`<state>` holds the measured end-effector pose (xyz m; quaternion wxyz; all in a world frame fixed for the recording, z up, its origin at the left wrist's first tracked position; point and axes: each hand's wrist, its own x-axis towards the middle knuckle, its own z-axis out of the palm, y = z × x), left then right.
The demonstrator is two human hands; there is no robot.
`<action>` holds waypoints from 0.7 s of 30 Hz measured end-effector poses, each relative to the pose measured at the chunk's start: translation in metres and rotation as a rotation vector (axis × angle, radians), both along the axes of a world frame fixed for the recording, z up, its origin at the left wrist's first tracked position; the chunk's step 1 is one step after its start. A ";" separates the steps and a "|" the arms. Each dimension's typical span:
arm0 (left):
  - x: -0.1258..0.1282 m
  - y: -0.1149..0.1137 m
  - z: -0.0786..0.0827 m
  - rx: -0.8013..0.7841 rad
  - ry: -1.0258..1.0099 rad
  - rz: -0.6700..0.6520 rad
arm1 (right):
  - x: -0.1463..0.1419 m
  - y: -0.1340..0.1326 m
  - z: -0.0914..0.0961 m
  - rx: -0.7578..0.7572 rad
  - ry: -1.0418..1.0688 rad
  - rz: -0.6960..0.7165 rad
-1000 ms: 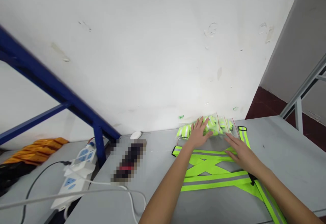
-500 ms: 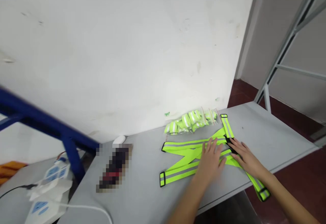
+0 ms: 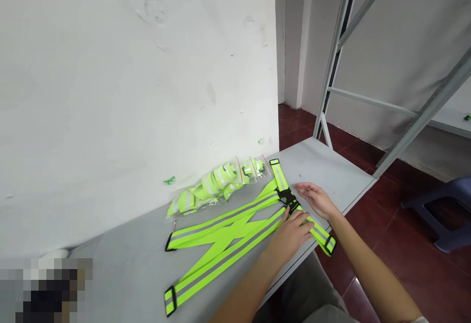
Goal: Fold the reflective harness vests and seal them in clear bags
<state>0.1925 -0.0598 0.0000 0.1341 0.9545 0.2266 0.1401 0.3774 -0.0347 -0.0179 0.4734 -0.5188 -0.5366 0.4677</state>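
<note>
A neon-yellow reflective harness (image 3: 235,254) with grey stripes lies spread on the grey table, its two long straps crossing in an X. Black slide adjusters sit at the strap ends, and a black buckle (image 3: 288,198) joins the waist strap at the right. My left hand (image 3: 290,235) rests on the harness just below the buckle, fingers stretched out over the strap. To the right of the buckle, my right hand (image 3: 315,199) is held with its fingers extended, apart from the strap and holding nothing. One end of the waist strap hangs at the table's front edge.
Clear zip bags (image 3: 217,186) with rolled neon-yellow straps lie against the white wall. A metal frame (image 3: 334,43) rises at the table's right end. A blue stool (image 3: 441,210) stands on the red floor. A blurred-out item (image 3: 51,293) lies at lower left.
The view has swung to the right, bringing the stool into sight. My right hand has come off the buckle to its right side; my left hand has shifted along the strap toward the buckle.
</note>
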 end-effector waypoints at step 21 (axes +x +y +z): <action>0.000 0.035 -0.014 -0.969 -0.888 0.566 | -0.013 -0.011 0.015 0.002 0.157 0.195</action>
